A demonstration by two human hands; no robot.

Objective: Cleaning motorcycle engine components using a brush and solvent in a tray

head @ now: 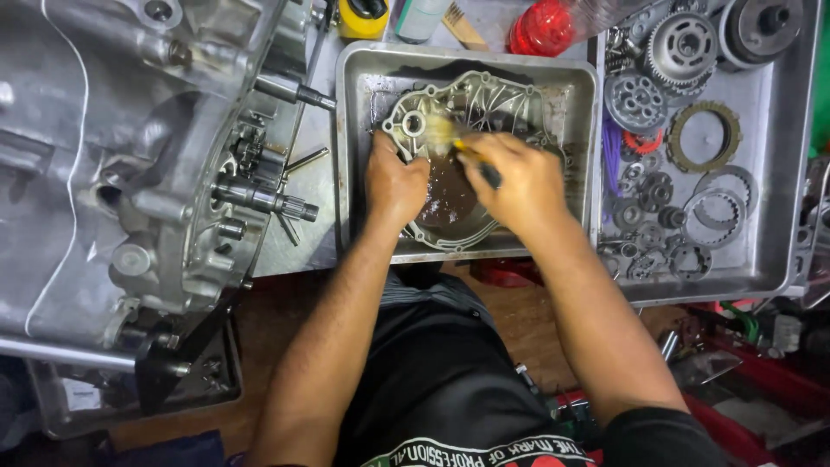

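Note:
A grey cast metal engine cover (484, 99) lies inside a steel tray (359, 130), with dark brown liquid pooled in its middle. My left hand (393, 182) rests on the cover's left rim and holds it down. My right hand (514, 177) grips a small brush (451, 138) with pale bristles; the bristles touch the cover near its round boss at the upper left and look blurred. My forearms hide the tray's front part.
A large silver engine block (130, 156) with splined shafts (268, 201) stands at the left. A second steel tray (778, 199) at the right holds several gears, clutch rings and bearings. A red bottle (540, 26) and a yellow item (361, 15) sit behind the trays.

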